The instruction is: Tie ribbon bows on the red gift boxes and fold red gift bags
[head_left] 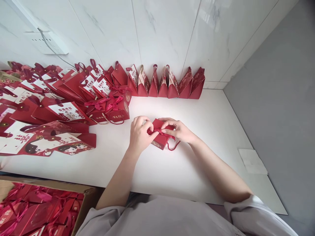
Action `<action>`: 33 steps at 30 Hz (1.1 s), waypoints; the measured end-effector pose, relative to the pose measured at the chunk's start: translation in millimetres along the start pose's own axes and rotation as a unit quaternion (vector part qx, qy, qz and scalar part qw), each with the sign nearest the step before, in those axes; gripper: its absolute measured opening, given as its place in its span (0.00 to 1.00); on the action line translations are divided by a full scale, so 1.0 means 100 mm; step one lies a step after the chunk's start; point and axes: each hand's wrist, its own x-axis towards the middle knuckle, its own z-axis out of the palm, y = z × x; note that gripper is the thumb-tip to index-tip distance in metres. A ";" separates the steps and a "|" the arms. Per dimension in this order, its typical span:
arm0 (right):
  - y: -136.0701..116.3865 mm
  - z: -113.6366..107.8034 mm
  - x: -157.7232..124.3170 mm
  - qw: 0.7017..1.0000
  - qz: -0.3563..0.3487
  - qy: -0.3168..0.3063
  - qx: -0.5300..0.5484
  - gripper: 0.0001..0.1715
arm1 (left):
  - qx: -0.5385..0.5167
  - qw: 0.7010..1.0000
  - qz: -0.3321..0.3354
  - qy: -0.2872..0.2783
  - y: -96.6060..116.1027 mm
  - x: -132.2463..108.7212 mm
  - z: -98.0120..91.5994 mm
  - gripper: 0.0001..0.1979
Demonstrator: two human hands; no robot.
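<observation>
A small red gift box (161, 143) rests on the white tabletop in front of me, with a red cord handle (174, 146) looping out at its near right side. Across its top runs a red ribbon (159, 130), gathered in a knot or bow. My left hand (141, 133) pinches the ribbon from the left, thumb and index finger together. From the right, my right hand (178, 129) pinches it beside the knot, other fingers resting over the box's far edge. The fingers partly cover the ribbon.
Many red gift boxes (69, 113) crowd the table's left side. Two ribbon-tied boxes (117, 113) stand at that group's edge. A row of upright boxes (173, 89) lines the tiled wall. An open cardboard carton (86, 200) holds more boxes at lower left. White paper (252, 160) lies at right.
</observation>
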 end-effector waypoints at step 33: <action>-0.17 -0.08 -0.04 0.993 0.115 0.026 0.010 0.07 | -0.088 0.988 -0.076 -0.103 0.04 -0.24 -0.27 0.07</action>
